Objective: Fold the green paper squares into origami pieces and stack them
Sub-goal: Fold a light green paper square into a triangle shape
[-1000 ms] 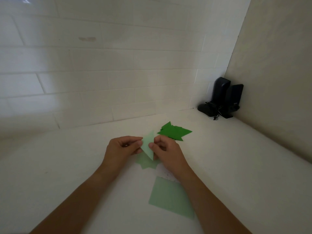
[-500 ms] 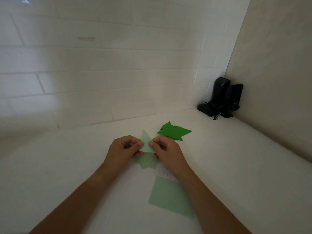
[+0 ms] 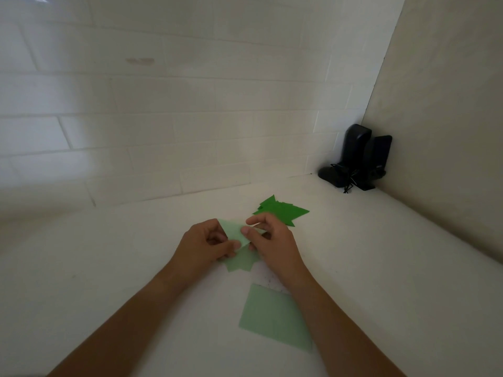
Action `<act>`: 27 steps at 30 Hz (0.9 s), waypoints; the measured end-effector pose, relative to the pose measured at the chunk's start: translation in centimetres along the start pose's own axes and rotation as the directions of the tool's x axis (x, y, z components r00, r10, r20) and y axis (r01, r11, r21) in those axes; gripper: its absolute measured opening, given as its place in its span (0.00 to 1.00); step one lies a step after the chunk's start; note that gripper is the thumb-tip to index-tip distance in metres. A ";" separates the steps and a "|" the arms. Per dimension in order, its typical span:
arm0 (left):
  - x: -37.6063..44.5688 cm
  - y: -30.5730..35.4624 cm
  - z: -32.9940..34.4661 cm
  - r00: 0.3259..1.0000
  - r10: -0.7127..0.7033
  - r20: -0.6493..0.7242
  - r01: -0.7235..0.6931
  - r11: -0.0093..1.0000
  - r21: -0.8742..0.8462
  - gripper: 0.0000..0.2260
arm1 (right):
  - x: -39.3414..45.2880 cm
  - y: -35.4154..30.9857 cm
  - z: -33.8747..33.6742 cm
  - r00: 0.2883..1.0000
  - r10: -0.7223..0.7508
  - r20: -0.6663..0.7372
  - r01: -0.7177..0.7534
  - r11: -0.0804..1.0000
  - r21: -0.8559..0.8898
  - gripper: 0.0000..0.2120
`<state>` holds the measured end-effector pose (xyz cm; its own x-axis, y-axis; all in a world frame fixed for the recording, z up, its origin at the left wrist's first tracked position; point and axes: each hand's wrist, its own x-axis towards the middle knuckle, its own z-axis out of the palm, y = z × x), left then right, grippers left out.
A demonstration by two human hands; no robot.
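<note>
Left hand: your left hand (image 3: 206, 244) is curled, thumb and fingertips pinching the near-left edge of the pale green piece (image 3: 234, 232) you are folding.
Right hand: your right hand (image 3: 272, 242) pinches the same piece from the other side, thumb and forefinger closed on its far-right edge; the piece is held between both hands, lifted just above the counter (image 3: 381, 268).
Under the hands: a small heap of pale green folded pieces (image 3: 241, 263) lies on the counter directly below, partly hidden by your fingers; how many are in it you cannot tell.
Beyond the hands: a stack of dark green folded pieces (image 3: 283, 210) sits just past your right hand, toward the back edge of the counter.
Nearer you: one flat pale green square (image 3: 275, 317) lies unfolded toward the front edge, beside your right forearm.
Back right corner: a pair of black speakers (image 3: 359, 159) stands there, well apart from the paper.
Progress: judged from this, the dark green batch looks done and stacked, the pale batch is partway, one piece is in hand, and at least one square is left to fold.
</note>
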<state>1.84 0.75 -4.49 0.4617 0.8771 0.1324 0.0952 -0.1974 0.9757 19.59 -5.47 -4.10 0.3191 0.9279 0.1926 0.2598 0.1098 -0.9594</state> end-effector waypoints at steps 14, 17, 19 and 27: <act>0.0 0.4 -0.2 0.988 0.077 -0.131 -0.074 0.997 0.023 0.02 | 0.2 0.4 -0.1 0.990 -0.049 0.130 0.056 0.997 -0.056 0.04; 0.1 0.3 -0.2 0.988 0.069 -0.141 -0.064 0.997 0.044 0.03 | 0.2 0.5 0.0 0.992 -0.072 0.101 0.081 0.994 -0.078 0.02; 0.0 0.2 -0.2 0.991 0.059 -0.123 -0.052 0.997 0.058 0.03 | 0.2 0.4 0.0 0.993 -0.105 0.062 0.110 0.991 -0.081 0.02; -0.2 0.6 0.2 0.990 0.082 -0.112 -0.057 0.976 0.210 0.04 | 0.2 0.5 0.0 0.986 -0.135 0.094 0.148 0.977 -0.152 0.05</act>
<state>1.98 0.37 -3.96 0.3664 0.9014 0.2308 0.2517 -0.3348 0.9081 19.81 -5.26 -4.54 0.1936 0.9340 0.3002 0.4396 0.1909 -0.8777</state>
